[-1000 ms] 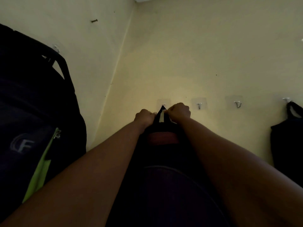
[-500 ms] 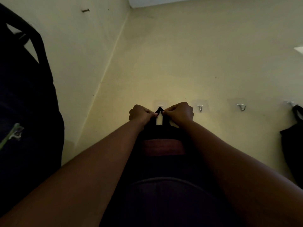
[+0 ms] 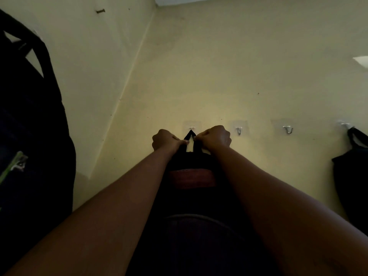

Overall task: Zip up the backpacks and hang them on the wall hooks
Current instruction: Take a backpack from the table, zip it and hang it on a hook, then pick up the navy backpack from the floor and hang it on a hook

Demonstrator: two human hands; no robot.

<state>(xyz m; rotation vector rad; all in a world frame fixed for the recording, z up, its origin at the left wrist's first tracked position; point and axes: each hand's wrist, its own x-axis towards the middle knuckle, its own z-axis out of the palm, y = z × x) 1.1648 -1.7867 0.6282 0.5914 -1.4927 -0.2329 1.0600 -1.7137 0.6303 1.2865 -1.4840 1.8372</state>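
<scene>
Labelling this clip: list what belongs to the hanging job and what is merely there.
Job: left hand, right hand, middle backpack, top loop, nearest hook, free hook, next free hook, left backpack, right bag.
Merely there: wall nail, white object far right.

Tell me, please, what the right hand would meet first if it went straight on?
Likely the wall right by the hook, where the right hand holds the backpack's loop; depth is unclear.

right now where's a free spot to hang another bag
Free: the two bare hooks between the right hand and the hung dark bag. Crowded: the leftmost hook, where it and the left hand pinch the backpack loop.
</scene>
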